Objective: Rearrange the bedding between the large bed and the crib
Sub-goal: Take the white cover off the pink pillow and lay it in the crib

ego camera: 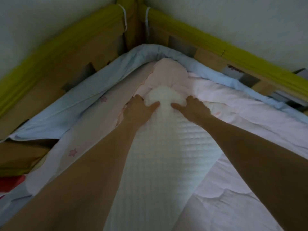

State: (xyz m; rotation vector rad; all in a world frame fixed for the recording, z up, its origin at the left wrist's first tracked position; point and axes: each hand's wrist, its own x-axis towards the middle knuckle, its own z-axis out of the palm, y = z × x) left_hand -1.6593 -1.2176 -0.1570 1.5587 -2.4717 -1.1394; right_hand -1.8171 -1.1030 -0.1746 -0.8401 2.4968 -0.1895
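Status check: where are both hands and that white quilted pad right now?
Left hand and right hand both gripping white quilted pad at its far corner. Pink pillow just beyond. Nothing blocking.

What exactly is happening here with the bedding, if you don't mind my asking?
A person is reaching both arms into the corner of the crib. The left hand and right hand press the end of a white quilted pad toward the corner, thumbs pinching it. It lies over a pink blanket, with a blue padded edge running along the cardboard-lined rails.
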